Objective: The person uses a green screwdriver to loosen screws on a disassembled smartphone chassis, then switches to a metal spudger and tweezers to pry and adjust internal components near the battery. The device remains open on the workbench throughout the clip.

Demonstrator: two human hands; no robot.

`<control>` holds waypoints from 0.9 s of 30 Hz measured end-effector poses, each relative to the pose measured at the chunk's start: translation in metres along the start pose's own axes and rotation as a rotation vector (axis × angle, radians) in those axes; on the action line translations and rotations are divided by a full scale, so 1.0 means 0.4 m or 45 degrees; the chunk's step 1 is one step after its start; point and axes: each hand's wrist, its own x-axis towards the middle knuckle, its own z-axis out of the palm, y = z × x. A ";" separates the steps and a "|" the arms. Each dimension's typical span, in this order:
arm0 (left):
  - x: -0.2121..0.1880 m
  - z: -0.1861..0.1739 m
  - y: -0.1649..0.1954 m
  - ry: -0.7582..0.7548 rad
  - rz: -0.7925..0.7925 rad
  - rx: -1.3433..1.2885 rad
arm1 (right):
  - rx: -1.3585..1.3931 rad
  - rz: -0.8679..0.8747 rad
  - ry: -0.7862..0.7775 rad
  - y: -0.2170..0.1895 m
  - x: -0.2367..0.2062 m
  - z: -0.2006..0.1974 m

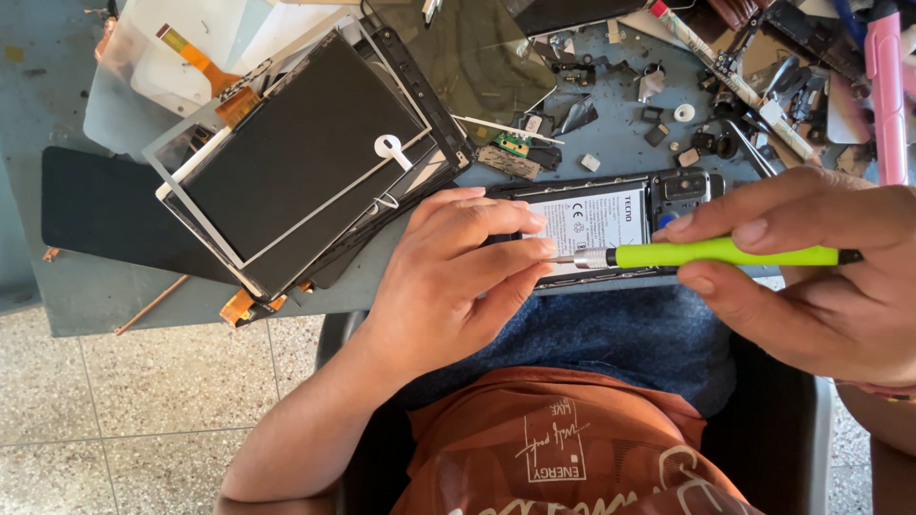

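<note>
The left hand (448, 277) lay over the left end of an opened phone (611, 224), fingers curled and pressing down on it, with the fingertips (539, 246) touching the metal tip of the screwdriver (706, 255). The right hand (821, 277) gripped the lime-green handle of that screwdriver between thumb and forefinger, the remaining fingers folded beneath; the tool lay nearly level, its tip pointing toward 9 o'clock. The phone sat at the near edge of the grey-blue workbench (57, 86), back cover off, with a white-labelled battery (592, 219) exposed and the camera module (685, 186) at its 3 o'clock end. At 10 o'clock from the left hand lay a stack of black display panels (296, 153) with pale frames, tilted across one another, a white round tab (388, 147) resting on the top panel and orange flex cables (205, 67) protruding toward 11 o'clock. At 12 o'clock from the phone, small screws, brackets and a green circuit fragment (512, 145) were scattered across the bench. At 1 o'clock lay further dismantled parts and a pink tool (887, 86) at the frame's right edge. Below the bench, an orange shirt (563, 448) and blue trousers (611, 334) were visible at 6 o'clock.
</note>
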 end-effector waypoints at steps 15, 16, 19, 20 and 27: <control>0.006 0.004 0.004 -0.010 0.002 0.068 | -0.085 -0.087 0.036 0.002 -0.022 -0.015; 0.008 0.005 0.004 -0.011 0.004 0.078 | -0.158 0.109 0.001 0.007 -0.048 -0.029; 0.011 0.009 0.004 -0.008 0.023 0.085 | -0.315 0.541 0.010 0.069 -0.142 -0.090; 0.012 0.010 0.004 -0.010 0.027 0.087 | -0.336 0.622 0.060 0.105 -0.176 -0.118; 0.016 0.020 0.004 -0.010 0.039 0.109 | -0.464 1.183 0.053 0.332 -0.345 -0.247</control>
